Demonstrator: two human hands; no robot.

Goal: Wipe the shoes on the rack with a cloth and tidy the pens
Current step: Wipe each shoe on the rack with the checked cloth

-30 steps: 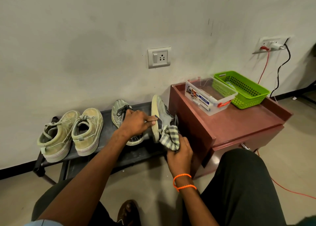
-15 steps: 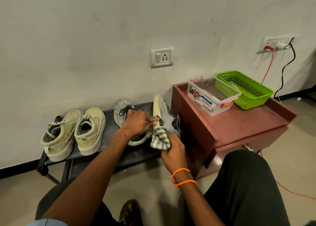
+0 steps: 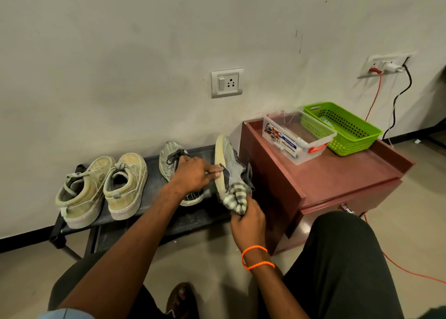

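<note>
Four shoes sit on the dark low rack (image 3: 154,224) against the wall: two olive-tan sneakers side by side at its left end, the left sneaker (image 3: 80,195) and the right sneaker (image 3: 126,186), both heels toward the camera, then two grey shoes to their right. One grey shoe (image 3: 172,159) lies flat with dark laces showing, partly covered by the left hand (image 3: 193,177). The other, the tilted grey shoe (image 3: 229,164), stands on its side with its pale sole edge turned left, close beside the cabinet wall. The left hand's grip holds this tilted shoe, fingers curled at its sole edge. The right hand (image 3: 248,224), with two orange bands at the wrist, has its grip closed round one striped cloth (image 3: 235,199), bunched and pressed against the heel end of the tilted shoe.

Right of the rack stands a red-brown cabinet (image 3: 337,174), its top serving as a counter. On it are two containers, touching: a clear plastic box (image 3: 295,137) with an orange latch and a label reading "MULTI BOX", and a green perforated basket (image 3: 347,130) behind it. Small items lie inside the box; whether they are pens I cannot tell.

On the wall are two socket plates: one socket (image 3: 226,83) above the rack, and another (image 3: 386,65) at the far right with a red cable, a black cable and a white plug in it
</note>
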